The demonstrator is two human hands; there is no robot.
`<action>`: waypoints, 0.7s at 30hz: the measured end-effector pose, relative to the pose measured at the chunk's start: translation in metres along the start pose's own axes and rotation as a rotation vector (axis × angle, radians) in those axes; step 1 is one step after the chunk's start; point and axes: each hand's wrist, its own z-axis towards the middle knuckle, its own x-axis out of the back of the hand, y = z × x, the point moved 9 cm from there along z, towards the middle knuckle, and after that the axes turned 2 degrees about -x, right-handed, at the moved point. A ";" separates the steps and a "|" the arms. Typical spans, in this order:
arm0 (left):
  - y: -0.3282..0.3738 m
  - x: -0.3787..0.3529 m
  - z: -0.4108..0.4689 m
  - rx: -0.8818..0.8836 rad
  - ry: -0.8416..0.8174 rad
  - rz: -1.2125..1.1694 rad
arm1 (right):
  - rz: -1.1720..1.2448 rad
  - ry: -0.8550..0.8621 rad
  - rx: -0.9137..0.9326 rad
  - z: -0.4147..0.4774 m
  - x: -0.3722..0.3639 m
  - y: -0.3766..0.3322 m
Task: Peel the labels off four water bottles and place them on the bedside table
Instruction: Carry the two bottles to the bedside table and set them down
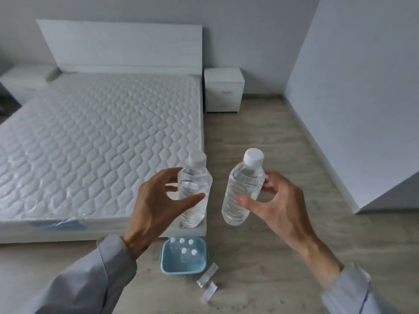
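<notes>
Left hand (156, 207): thumb and fingers curled loosely around a clear water bottle (194, 191), thumb across the front, fingertips behind, at mid-body. Label-free, white cap on, roughly upright. Right hand (275, 207): thumb and fingers pinching a second bottle (243, 189) at its mid-body, cap leaning slightly right, likewise bare of label and full of water. Both bottles side by side but apart, held up over the floor.

Below, between the wrists: a light blue tub (184, 257) on the wooden floor, with five small white-capped bottles (184, 248) standing inside. Just beside the tub's right corner, two peeled labels (207, 284) lying flat on the boards.

Left: a bare quilted mattress (102, 143), part wrapped in plastic, against a white headboard (122, 45). Far beyond the held bottles, beside the bed's right edge: the white bedside table (224, 92), well apart from both hands. Grey sleeves (90, 279) on both arms.
</notes>
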 end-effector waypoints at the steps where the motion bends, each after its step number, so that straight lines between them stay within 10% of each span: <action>1: 0.023 -0.003 0.013 -0.015 0.010 0.002 | 0.000 0.014 -0.001 0.009 0.024 -0.009; 21: 0.217 -0.197 0.275 0.011 0.170 -0.052 | 0.005 0.047 0.097 0.279 0.324 0.048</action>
